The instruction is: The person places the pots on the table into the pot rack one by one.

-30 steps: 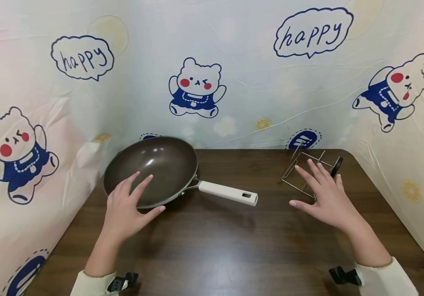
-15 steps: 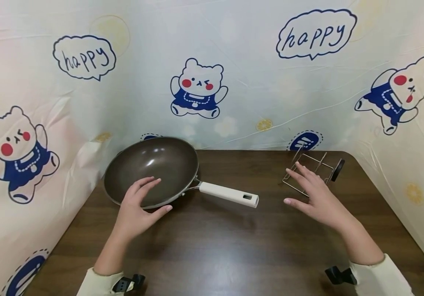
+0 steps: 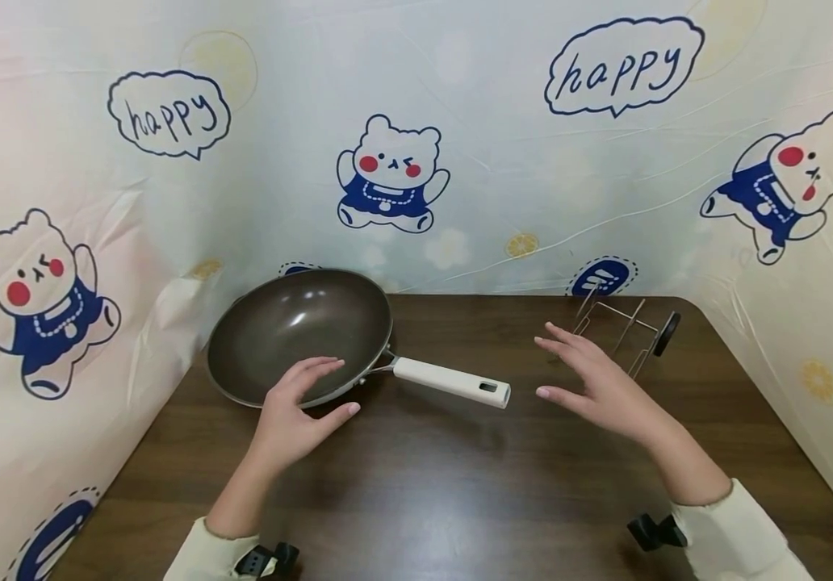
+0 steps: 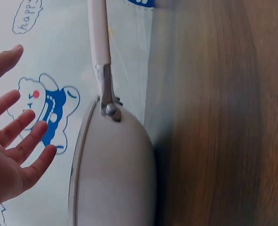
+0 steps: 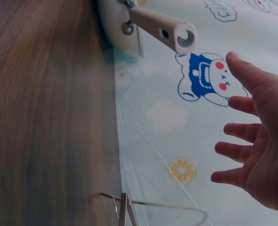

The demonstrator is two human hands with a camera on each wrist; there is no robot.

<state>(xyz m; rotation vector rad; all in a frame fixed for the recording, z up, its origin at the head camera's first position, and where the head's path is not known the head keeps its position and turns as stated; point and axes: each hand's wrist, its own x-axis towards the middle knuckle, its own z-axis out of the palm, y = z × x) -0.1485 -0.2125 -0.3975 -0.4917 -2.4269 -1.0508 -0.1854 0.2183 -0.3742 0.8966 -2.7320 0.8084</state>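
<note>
A frying pan with a dark brown inside and a white handle sits at the back left of the table, its handle pointing right. My left hand hovers in front of the pan's near rim with fingers spread and holds nothing. In the left wrist view the pan's pale outer side lies beside that hand. My right hand is in the air between the handle's end and a thin metal wire rack, partly covering the rack in the head view. Its fingers are extended around nothing.
The dark wooden table extends to a printed cloth backdrop with cartoon bears, which rises behind and at both sides. A black round part is on the rack's right end.
Both hands have moved inward: the left to the right along the pan's front rim, the right to the left, off part of the rack. The pan and rack stay put.
</note>
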